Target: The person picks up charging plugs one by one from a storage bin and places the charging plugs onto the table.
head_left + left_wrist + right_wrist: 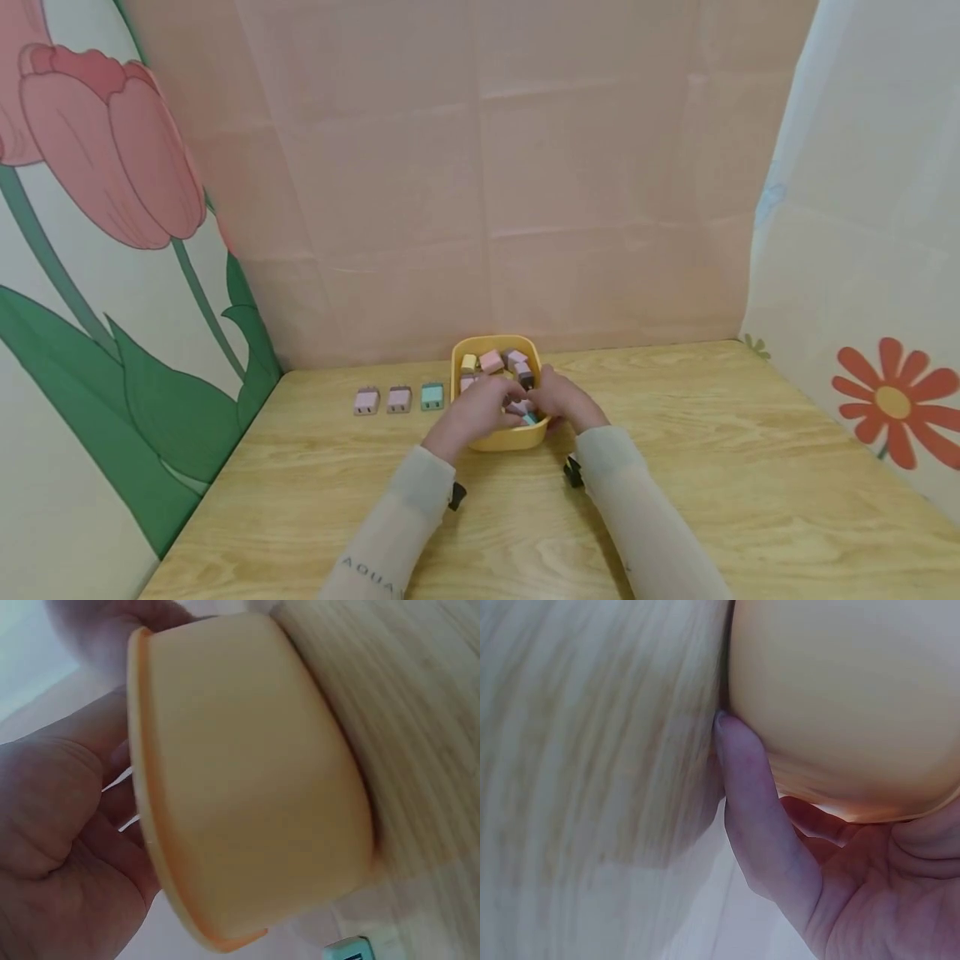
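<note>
A yellow plastic bin (495,438) stands on the table holding several small charger blocks, among them a yellow one (468,363), a pink one (491,362) and a mauve-and-dark one (522,373). My left hand (483,412) reaches in over the bin's near left side, fingers bent among the blocks. In the left wrist view the bin's wall (240,750) hides its fingertips, and I cannot tell whether they hold a block. At the right side my right hand (566,398) grips the bin, the thumb (754,780) against its outer wall and fingers over the rim.
Left of the bin, three charger blocks lie in a row: a pale pink one (367,401), a mauve one (399,399) and a teal one (432,397). A pink backdrop (480,167) rises behind the wooden table (712,467), with flower-printed panels at both sides.
</note>
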The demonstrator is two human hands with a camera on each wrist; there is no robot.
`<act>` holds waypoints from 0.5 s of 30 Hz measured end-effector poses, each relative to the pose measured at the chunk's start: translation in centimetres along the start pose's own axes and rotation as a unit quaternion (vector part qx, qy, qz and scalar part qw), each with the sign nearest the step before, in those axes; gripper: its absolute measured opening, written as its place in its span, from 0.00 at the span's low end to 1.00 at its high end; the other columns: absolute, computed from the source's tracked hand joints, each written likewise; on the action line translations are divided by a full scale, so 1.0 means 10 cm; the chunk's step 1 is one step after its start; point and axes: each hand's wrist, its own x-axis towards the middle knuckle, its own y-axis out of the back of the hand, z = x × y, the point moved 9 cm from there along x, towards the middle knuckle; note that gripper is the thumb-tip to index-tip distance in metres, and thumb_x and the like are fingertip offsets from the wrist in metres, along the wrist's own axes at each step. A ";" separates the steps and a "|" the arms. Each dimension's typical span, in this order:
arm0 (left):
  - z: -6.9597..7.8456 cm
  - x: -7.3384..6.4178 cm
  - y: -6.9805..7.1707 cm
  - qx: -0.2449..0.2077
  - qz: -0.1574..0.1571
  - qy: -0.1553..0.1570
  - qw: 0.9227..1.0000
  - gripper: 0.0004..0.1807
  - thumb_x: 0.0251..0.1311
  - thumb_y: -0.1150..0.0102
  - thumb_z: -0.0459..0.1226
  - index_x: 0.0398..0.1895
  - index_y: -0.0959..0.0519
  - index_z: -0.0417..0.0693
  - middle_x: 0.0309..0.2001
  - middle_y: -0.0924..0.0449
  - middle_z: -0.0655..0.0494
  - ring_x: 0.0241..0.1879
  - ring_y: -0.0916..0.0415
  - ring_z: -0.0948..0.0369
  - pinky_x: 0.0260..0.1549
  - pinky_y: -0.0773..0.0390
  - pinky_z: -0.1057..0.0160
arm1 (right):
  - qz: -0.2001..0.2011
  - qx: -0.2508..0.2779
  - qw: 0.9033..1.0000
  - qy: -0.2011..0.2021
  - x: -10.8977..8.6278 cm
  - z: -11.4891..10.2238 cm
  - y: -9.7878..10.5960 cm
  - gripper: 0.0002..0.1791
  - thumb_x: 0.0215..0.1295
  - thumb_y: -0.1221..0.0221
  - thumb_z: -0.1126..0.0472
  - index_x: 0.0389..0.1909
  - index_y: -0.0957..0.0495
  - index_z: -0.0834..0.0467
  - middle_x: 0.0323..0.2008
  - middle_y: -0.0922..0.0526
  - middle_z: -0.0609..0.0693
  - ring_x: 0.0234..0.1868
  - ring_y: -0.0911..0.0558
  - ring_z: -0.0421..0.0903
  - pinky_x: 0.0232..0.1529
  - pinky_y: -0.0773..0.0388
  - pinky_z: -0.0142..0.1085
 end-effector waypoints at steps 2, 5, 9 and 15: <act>-0.03 0.01 -0.01 -0.012 0.003 0.001 1.000 0.20 0.68 0.26 0.40 0.61 0.13 0.47 0.53 0.08 0.53 0.53 0.12 0.56 0.52 0.13 0.64 | 0.000 0.001 1.000 0.002 0.00 -0.01 0.01 0.36 0.82 0.44 0.59 0.78 0.48 0.73 0.51 0.24 0.66 0.39 0.14 0.53 0.31 0.10 0.42; -0.06 0.03 -0.02 -0.021 0.006 0.001 1.000 0.20 0.67 0.25 0.40 0.60 0.12 0.47 0.51 0.08 0.54 0.51 0.12 0.59 0.52 0.14 0.66 | 0.000 -0.001 1.000 0.004 -0.01 -0.01 0.01 0.36 0.81 0.45 0.60 0.78 0.49 0.73 0.52 0.25 0.67 0.38 0.14 0.53 0.30 0.10 0.42; -0.11 0.07 -0.06 -0.024 0.002 0.000 1.000 0.19 0.67 0.25 0.39 0.60 0.12 0.47 0.50 0.07 0.54 0.49 0.11 0.61 0.52 0.14 0.66 | 0.004 0.000 1.000 0.006 0.01 -0.01 0.01 0.35 0.79 0.45 0.62 0.77 0.48 0.74 0.54 0.24 0.69 0.35 0.14 0.53 0.29 0.11 0.42; -0.17 0.08 -0.10 -0.042 -0.008 0.001 0.999 0.19 0.67 0.26 0.37 0.60 0.12 0.46 0.50 0.07 0.53 0.49 0.11 0.60 0.52 0.13 0.65 | 0.002 -0.001 1.000 0.000 0.02 0.00 0.00 0.35 0.79 0.45 0.63 0.76 0.48 0.74 0.53 0.24 0.68 0.35 0.14 0.53 0.30 0.10 0.42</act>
